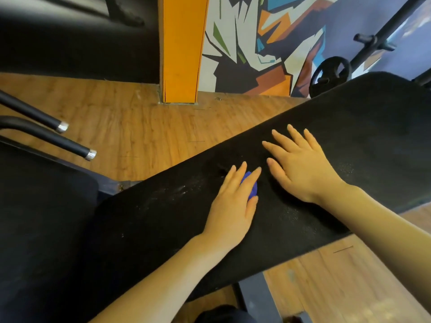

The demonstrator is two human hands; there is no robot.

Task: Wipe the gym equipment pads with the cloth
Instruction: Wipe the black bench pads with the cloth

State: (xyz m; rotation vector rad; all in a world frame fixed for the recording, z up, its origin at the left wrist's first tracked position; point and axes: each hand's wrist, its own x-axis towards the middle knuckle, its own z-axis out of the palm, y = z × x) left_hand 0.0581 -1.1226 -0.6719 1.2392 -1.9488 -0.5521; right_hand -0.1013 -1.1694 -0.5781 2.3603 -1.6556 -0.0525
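Two hands lie on the long black bench pad (303, 159), which runs slantwise from lower left to upper right above the wooden floor (140, 127). The left hand (233, 201) presses a bunched blue cloth (250, 186) flat against the pad, fingers nearly straight and laid over it, the thumb tucked at its near edge, so only a small part of the cloth shows between the fingers. The right hand (300, 164) rests just beside it, farther up the pad, palm down with fingers spread and holding nothing; it looks to be steadying the pad or the person's weight.

Pale dusty streaks (179, 191) show on the pad just left of the cloth, and a speckled patch (345, 167) lies to the right of the right wrist. To wipe well, I would judge that the cloth should be opened out wider under the palm, since bunched this small it covers little with each pass. Long overlapping strokes along the pad's length, with even pressure, would likely clear the streaks better than short dabs, and the right hand would need to lift clear so the ground under it gets wiped too. A second dark pad (42, 217) sits to the lower left and appears to be waiting its turn.
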